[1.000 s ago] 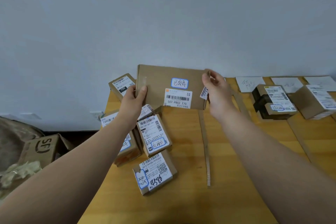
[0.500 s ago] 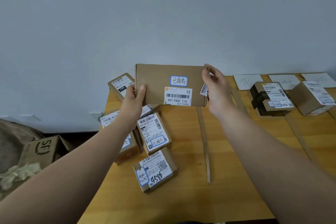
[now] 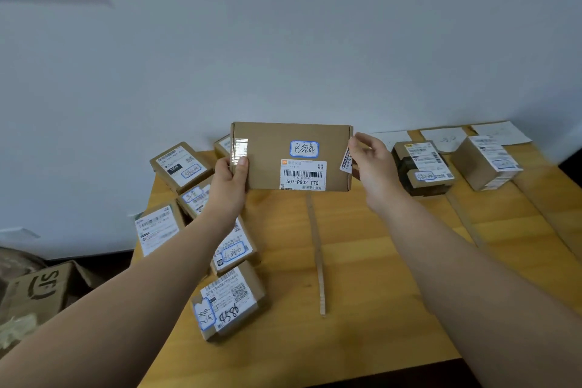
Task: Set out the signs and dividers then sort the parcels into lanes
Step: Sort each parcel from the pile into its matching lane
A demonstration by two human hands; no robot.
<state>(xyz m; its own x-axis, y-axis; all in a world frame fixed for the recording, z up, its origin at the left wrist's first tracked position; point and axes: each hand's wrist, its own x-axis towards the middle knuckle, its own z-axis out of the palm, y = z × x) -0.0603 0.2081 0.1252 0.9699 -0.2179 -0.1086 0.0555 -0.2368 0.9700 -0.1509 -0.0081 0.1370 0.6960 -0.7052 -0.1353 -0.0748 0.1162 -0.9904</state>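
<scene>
Flat brown cardboard parcel point(image 3: 271, 151), white barcode label: held upright above table, left hand point(image 3: 228, 186) gripping left end, right hand point(image 3: 371, 167) gripping right end. Light wood table point(image 3: 378, 293) against plain pale wall point(image 3: 283, 41). Thin cardboard divider strip point(image 3: 318, 255) lying flat on top. Brown SF carton point(image 3: 41, 290) on floor, left.

Brown parcel point(image 3: 277, 151) w/ white barcode label point(image 3: 303, 174), blue-edged sticker point(image 3: 304, 148); yellow-wood table point(image 3: 362, 277).
</scene>
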